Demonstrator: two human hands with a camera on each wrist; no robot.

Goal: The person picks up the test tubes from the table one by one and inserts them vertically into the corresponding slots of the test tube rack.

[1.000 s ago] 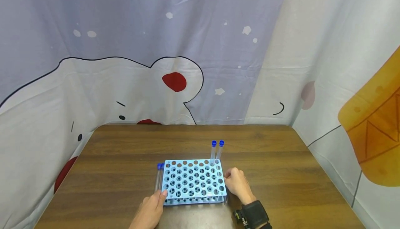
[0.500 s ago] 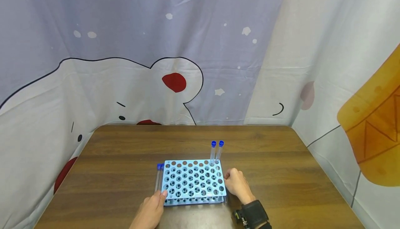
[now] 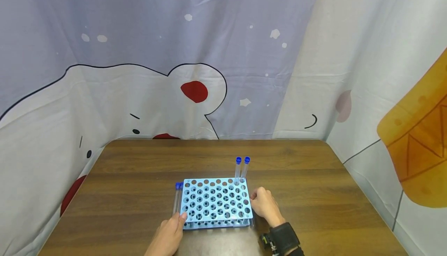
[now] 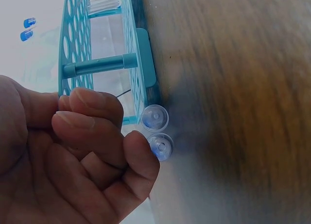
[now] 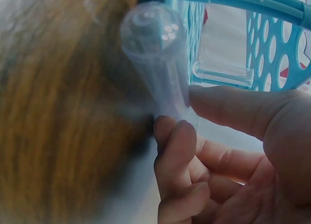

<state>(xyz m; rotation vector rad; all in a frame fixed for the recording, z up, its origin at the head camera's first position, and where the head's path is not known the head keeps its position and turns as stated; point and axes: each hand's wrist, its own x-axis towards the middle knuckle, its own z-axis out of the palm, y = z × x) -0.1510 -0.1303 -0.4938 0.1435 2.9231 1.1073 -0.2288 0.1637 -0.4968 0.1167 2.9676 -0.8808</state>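
A light-blue test tube rack (image 3: 209,220) with rows of round holes stands on the wooden table. Two clear blue-capped tubes, one (image 3: 238,170) left of the other (image 3: 246,170), rise from its far right holes. My left hand (image 3: 167,233) holds the rack's near left corner, thumb on the top plate. Beside that end lie two more capped tubes (image 3: 175,199); their rounded ends (image 4: 155,118) show in the left wrist view. At the rack's right side, my right hand (image 3: 266,208) pinches a clear test tube (image 5: 158,54), rounded end toward the wrist camera; its other end is hidden.
The brown wooden table (image 3: 139,163) extends around the rack on every side. A printed curtain (image 3: 244,54) hangs behind the table's far edge and along its sides. A black strap (image 3: 284,237) with a small device wraps my right wrist.
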